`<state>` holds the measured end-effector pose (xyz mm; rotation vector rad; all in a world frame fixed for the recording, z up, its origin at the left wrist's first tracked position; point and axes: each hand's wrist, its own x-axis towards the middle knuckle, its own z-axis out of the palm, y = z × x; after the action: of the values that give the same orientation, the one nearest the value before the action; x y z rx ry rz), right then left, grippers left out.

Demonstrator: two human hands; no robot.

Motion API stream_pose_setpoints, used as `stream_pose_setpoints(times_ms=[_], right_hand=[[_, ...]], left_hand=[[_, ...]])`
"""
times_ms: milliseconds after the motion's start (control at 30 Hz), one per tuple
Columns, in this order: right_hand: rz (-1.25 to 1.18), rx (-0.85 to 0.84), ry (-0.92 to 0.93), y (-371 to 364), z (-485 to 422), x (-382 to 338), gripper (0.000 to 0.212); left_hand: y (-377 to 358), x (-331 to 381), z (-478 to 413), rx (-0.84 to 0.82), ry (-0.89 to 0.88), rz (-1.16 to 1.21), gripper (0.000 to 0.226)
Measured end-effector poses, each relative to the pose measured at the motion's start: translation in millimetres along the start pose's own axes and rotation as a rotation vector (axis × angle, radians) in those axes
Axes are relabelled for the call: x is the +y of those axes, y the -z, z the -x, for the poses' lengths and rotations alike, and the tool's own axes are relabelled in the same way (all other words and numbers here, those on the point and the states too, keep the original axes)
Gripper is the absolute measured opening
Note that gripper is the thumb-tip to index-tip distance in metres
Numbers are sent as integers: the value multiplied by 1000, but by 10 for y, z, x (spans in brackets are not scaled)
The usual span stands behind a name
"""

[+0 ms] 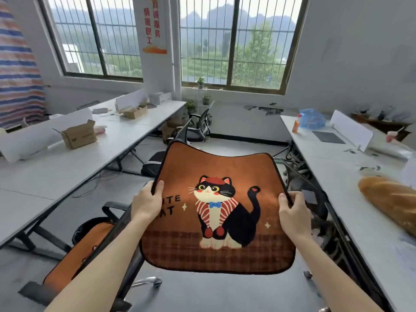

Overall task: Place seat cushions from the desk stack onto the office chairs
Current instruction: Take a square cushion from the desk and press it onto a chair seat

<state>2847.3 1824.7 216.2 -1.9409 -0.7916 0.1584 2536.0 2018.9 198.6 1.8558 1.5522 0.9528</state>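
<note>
Holds the orange cat seat cushion (216, 167) up in the air between two tabletops (67, 167), gripping its left edge in the left hand (146, 203) and its right edge in the right hand (293, 213).

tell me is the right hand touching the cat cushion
Touching. The head view shows the right hand pinching the right edge of the cat cushion.

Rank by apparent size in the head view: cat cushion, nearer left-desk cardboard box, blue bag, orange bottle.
1. cat cushion, though nearness to the camera inflates it
2. cardboard box
3. blue bag
4. orange bottle
</note>
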Motion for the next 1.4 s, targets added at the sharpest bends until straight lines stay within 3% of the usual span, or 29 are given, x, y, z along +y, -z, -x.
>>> stream_pose_setpoints(times_ms=[100, 200, 300, 633, 867, 933, 1033, 1133, 1400], right_hand=[[123, -41, 48, -490, -638, 89, 15], [339, -64, 141, -1050, -1302, 199, 15], [428, -54, 107, -1517, -1961, 202, 23], [406, -42, 37, -2992, -4153, 136, 22], [310, -81, 15, -4150, -5715, 251, 23], [297, -135, 35, -4518, -6231, 186, 24], [252, -219, 113, -5094, -7032, -71, 24], [277, -333, 196, -5683, -7680, -441, 26], [440, -683, 434, -7691, -8843, -1405, 27]], left_hand=[[-361, -139, -692, -11, 19, -28, 41], [-728, -318, -1498, -50, 46, -59, 57], [-1064, -348, -2256, -72, 46, -92, 64], [-2132, -280, -4588, -193, 154, -222, 64], [-2748, -177, -6252, -125, 202, -245, 70], [-2848, -204, -6726, -106, 277, -212, 78], [-2932, -223, -7325, -51, 399, -121, 55], [-2862, -321, -7767, 8, 541, -34, 52], [-2799, -1431, -8703, 44, 933, 210, 51]])
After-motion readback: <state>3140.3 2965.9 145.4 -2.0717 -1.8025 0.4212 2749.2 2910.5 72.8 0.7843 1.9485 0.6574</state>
